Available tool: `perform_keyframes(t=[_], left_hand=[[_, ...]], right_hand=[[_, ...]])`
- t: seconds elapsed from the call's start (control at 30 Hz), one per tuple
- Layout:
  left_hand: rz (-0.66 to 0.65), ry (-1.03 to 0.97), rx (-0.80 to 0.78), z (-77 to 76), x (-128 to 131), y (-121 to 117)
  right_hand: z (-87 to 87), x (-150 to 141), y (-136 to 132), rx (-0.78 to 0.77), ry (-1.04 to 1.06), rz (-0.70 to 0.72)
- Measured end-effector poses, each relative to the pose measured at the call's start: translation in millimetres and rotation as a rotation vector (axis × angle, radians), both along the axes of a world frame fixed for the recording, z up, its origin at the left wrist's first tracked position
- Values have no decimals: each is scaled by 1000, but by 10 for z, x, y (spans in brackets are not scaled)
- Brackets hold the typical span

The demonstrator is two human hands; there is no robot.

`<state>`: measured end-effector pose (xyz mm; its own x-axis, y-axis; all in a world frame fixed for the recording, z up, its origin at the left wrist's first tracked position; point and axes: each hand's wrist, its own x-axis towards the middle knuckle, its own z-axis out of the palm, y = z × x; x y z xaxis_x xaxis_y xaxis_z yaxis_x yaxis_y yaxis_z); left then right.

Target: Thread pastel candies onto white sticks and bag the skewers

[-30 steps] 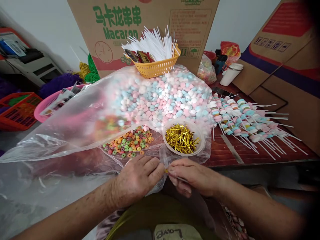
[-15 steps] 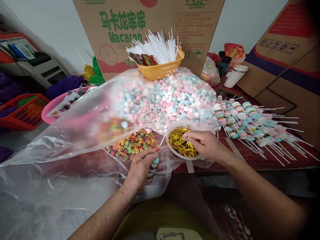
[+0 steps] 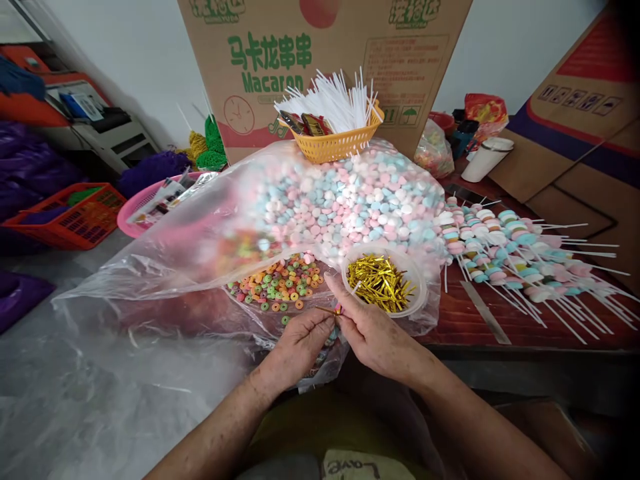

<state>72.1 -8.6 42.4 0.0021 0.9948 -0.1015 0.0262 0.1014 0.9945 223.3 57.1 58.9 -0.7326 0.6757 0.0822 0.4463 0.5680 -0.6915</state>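
Note:
My left hand (image 3: 304, 341) is closed around the gathered top of a bagged candy skewer (image 3: 331, 337); most of the candy is hidden under my hands. A thin gold twist tie (image 3: 326, 310) crosses the neck of the bag. On its right side, my right hand (image 3: 374, 335) pinches at the tie, index finger stretched forward. The skewer's white stick shows a little beyond the fingers. Just past my right hand stands a round clear tub (image 3: 421, 293) of gold twist ties (image 3: 383, 283). Small coloured candy rings (image 3: 280, 283) lie beyond my left hand.
A large clear plastic bag of pastel candies (image 3: 345, 200) covers the table's middle. On it sits a yellow basket (image 3: 335, 145) of white sticks. Finished candy skewers (image 3: 520, 247) pile up at right. A cardboard box (image 3: 330, 60) stands behind; a pink basket (image 3: 131, 207) is at left.
My right hand has left the tub of gold ties and come to my left hand, with a gold tie now across the bag's neck. The view has shifted slightly left.

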Motion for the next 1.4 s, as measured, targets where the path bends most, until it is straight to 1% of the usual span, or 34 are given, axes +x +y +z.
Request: perform_keyframes(t=[0.1,0.23,0.3,0.37,0.4,0.47,0.57,0.67,0.73,0.8,0.83,0.87,0.9,0.97,1.0,1.03,1.1,1.13,1.17,1.2,1.23,1.3,1.33,1.4], left_hand=[[40,-47,-3,-17,26,-9],[83,-262,-83,-66,66,16],[112,-302,-103,-78,78,32],[129,-232,-75,-63,81,41],[125,-175,-47,-46,77,41],[96,-79,8,-6,60,27],[39,-19,53,25,19,-14],[-4,-50,17,-22,0,-48],[53,-119,-26,-80,3,-53],[133,-235,-98,-117,-4,-42],[147,-311,-151,-120,-16,-32],[131,-392,-220,-110,-35,-20],[89,-472,-298,-90,-58,-9],[-16,-597,-427,-35,-106,11],[-65,-636,-464,-8,-124,17],[-103,-665,-479,16,-135,21],[-151,-711,-453,53,-136,22],[-169,-729,-437,68,-129,21],[-182,-749,-426,84,-119,21],[-186,-769,-416,103,-110,23],[-183,-788,-403,126,-103,27],[-141,-829,-366,176,-94,41],[-89,-855,-338,200,-92,51],[60,-899,-287,228,-84,70]], right_hand=[[-53,-39,-74,8,64,-43],[-118,-50,-195,-55,367,-153],[-119,-34,-234,-54,434,-174],[-109,-28,-247,-75,383,-156],[-106,-32,-244,-113,339,-148],[-106,-52,-226,-238,275,-167],[-132,-94,-185,-416,258,-214],[-191,-136,-162,-468,279,-251],[-236,-159,-170,-491,297,-307],[-260,-163,-196,-509,309,-360],[-254,-152,-213,-496,311,-374],[-233,-133,-231,-465,308,-365],[-195,-105,-246,-417,294,-327],[-71,-35,-259,-302,239,-181],[6,-1,-255,-245,217,-86],[86,28,-242,-189,207,16],[231,58,-197,-113,212,210],[284,56,-170,-106,215,282],[320,41,-144,-113,212,321],[338,15,-121,-126,203,319],[338,-21,-103,-133,197,276],[293,-116,-85,-115,215,108],[255,-169,-85,-101,239,22],[168,-268,-95,-62,293,-116]])
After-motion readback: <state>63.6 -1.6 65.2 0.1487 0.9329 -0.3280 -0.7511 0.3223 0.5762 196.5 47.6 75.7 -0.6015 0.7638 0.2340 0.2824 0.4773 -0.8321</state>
